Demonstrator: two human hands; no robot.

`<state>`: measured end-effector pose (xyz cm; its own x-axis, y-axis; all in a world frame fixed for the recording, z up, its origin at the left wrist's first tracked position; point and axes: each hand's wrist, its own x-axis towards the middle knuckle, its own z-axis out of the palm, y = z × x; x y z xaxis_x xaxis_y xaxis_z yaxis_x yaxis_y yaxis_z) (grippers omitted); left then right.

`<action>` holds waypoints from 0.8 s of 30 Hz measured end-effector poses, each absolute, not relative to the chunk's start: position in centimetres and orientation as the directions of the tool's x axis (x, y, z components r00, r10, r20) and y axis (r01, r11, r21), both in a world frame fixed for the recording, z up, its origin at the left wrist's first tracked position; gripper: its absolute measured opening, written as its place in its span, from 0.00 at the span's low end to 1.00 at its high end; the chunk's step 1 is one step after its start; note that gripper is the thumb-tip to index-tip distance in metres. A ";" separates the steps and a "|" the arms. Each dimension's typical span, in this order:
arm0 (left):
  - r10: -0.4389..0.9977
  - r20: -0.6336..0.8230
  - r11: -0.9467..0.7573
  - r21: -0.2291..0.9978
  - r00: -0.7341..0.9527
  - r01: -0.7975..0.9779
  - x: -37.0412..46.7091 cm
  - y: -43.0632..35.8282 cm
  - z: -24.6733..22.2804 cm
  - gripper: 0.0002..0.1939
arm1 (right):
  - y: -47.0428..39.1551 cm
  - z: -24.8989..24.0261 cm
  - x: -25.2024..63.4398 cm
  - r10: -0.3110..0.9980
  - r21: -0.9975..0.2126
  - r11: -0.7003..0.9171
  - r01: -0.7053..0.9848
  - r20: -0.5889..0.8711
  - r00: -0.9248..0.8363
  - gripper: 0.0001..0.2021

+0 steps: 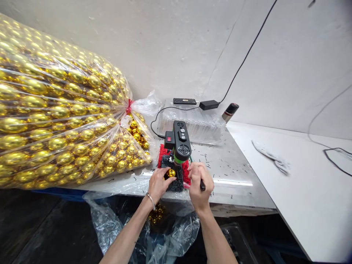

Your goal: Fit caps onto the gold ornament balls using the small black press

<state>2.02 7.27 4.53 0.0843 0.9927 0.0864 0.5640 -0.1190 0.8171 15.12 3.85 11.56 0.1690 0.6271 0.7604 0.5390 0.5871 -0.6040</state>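
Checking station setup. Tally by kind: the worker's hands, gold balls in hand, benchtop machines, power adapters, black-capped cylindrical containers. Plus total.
Left hand and right hand: 2
Gold ball in hand: 1
Benchtop machine: 1
Power adapter: 1
Black-capped cylindrical container: 1
Total: 6

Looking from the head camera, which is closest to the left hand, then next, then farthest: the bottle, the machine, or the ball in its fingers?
From the left hand:
1. Ball: between its thumb and fingers.
2. Machine: just past the ball.
3. Bottle: off to the right, near the wall.
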 end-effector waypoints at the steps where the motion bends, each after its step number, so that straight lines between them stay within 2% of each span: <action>1: 0.996 0.072 -0.089 0.856 0.053 0.509 1.5 6.5 4.4 0.18 | 3.8 12.4 15.1 0.650 -0.622 0.572 0.534 0.741 0.168 0.13; 2: 0.999 0.031 -0.043 0.898 0.036 0.438 1.0 5.4 4.1 0.19 | 3.8 12.9 15.1 0.660 -0.627 0.570 0.531 0.734 0.159 0.14; 4: 0.986 -0.146 0.120 0.957 0.080 0.265 0.0 3.0 3.0 0.21 | 3.7 13.2 15.1 0.659 -0.617 0.580 0.532 0.739 0.138 0.14; 6: 0.893 -0.392 0.376 0.920 0.222 0.113 -0.8 0.2 1.2 0.22 | 3.7 12.6 15.0 0.640 -0.593 0.598 0.539 0.758 0.125 0.13; 7: 0.819 -0.507 0.511 0.858 0.268 0.061 -1.0 -1.0 0.1 0.23 | 3.7 12.3 15.0 0.629 -0.583 0.604 0.544 0.768 0.125 0.13; 9: 0.656 -0.710 0.745 0.663 0.257 -0.069 -1.3 -3.2 -2.0 0.25 | 3.6 11.6 15.0 0.611 -0.568 0.613 0.549 0.782 0.127 0.13; 12: 0.445 -0.871 0.869 0.364 0.209 -0.335 -1.6 -4.9 -4.2 0.22 | 3.6 11.3 15.0 0.601 -0.553 0.623 0.553 0.791 0.114 0.13; 14: 0.407 -0.877 0.847 0.258 0.255 -0.464 -1.9 -5.1 -4.4 0.15 | 3.7 11.3 15.1 0.599 -0.544 0.627 0.557 0.795 0.102 0.13; 16: 0.423 -0.827 0.824 0.182 0.369 -0.537 -2.4 -4.7 -3.5 0.09 | 3.6 11.3 15.1 0.594 -0.536 0.630 0.562 0.799 0.096 0.13; 19: 0.514 -0.667 0.792 0.125 0.540 -0.598 -3.1 -3.3 -0.4 0.14 | 3.6 11.3 15.1 0.589 -0.535 0.630 0.563 0.801 0.103 0.13; 21: 0.608 -0.561 0.755 0.191 0.562 -0.627 -3.2 -2.0 2.1 0.19 | 3.6 11.2 15.0 0.589 -0.537 0.627 0.564 0.801 0.108 0.13; 24: 0.735 -0.474 0.668 0.384 0.484 -0.638 -2.6 0.4 5.2 0.20 | 3.6 11.2 15.0 0.589 -0.534 0.629 0.565 0.801 0.102 0.13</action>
